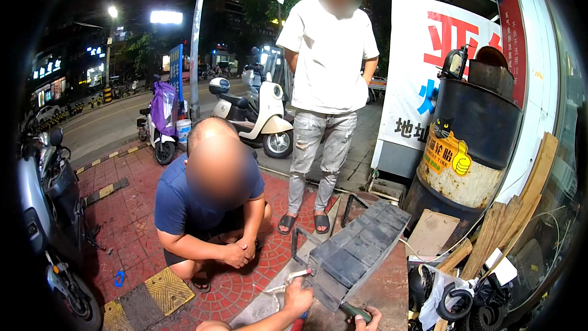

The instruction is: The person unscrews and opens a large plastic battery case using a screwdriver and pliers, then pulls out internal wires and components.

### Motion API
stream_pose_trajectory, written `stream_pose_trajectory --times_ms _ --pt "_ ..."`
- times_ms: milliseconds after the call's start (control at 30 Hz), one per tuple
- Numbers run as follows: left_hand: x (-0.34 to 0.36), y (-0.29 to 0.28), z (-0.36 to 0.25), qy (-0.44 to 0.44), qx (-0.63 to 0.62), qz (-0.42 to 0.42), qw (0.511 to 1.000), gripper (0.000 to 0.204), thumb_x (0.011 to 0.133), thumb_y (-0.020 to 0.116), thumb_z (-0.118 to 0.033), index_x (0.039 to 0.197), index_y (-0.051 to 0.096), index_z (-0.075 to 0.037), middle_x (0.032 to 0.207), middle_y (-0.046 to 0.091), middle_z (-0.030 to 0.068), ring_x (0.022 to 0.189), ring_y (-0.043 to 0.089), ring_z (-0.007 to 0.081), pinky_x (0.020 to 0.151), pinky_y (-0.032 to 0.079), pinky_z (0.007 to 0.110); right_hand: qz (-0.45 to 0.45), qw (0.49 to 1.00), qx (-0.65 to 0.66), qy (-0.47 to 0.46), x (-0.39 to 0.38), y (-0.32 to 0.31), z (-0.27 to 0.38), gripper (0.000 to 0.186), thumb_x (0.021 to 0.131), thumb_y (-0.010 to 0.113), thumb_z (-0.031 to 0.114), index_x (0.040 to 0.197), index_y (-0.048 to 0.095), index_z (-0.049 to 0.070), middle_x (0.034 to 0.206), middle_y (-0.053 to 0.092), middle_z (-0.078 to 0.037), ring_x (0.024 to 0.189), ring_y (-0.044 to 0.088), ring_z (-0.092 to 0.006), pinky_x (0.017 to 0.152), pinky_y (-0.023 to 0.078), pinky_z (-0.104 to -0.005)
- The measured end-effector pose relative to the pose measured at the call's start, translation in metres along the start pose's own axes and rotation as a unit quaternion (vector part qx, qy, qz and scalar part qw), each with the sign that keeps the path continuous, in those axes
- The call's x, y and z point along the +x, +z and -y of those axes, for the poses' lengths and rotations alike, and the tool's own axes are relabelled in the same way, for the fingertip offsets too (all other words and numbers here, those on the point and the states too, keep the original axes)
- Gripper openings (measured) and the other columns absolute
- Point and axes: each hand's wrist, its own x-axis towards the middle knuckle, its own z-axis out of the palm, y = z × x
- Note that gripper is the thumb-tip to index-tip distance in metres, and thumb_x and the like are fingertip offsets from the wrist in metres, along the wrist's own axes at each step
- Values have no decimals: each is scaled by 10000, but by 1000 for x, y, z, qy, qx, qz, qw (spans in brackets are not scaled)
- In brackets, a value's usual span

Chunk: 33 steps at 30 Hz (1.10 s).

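Observation:
My left hand [297,294] is closed on a slim white item with a red part [306,273], too small to identify surely, beside the near left corner of a dark metal box [361,239]. The box has several ribbed sections and frame handles, and lies tilted on a brownish board [386,294]. My right hand [367,320] grips a green-and-black tool handle [355,312] at the box's near end; the tool's tip is not clear. A red-and-blue handle [300,317] shows partly hidden below my left hand.
A person [208,214] squats to the left, hands clasped; another [324,67] stands behind the box. At right are a black barrel [465,135], wooden planks [484,239] and black rubber rings [453,300]. Scooters [55,208] stand at left and behind, along a tiled pavement [122,202].

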Motion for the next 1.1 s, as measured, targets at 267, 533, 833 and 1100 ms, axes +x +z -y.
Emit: stream_pose_trajectory --times_ms 267,533,833,1100 --pt "-4 -6 -4 3 -16 6 1000 676 880 624 -193 1552 561 -159 942 753 277 892 757 409 835 579 497 37 996 -34 68 -1 1 20 228 1103 581 181 1308 594 81 955 629 -48 764 591 -134 639 501 -294" --pt "-4 -3 -8 6 -17 -3 1000 653 879 623 -183 1528 577 -131 944 746 279 900 747 425 837 565 514 30 995 12 90 -2 -4 10 209 1101 597 195 1274 625 81 976 636 -42 757 583 -134 667 504 -289" --pt "-11 -5 -12 24 15 -17 999 675 876 637 -170 1547 566 -147 978 746 302 934 752 440 851 570 512 22 999 4 25 -13 9 26 200 1124 569 226 1276 616 105 920 628 -31 701 552 -120 611 450 -271" --pt "-17 -5 -27 60 65 -11 996 677 899 634 -161 1570 541 -142 1189 733 315 1134 717 477 962 560 511 -11 996 33 -78 7 1 -13 237 1112 618 282 1217 600 71 861 602 -28 661 555 -133 572 451 -294"
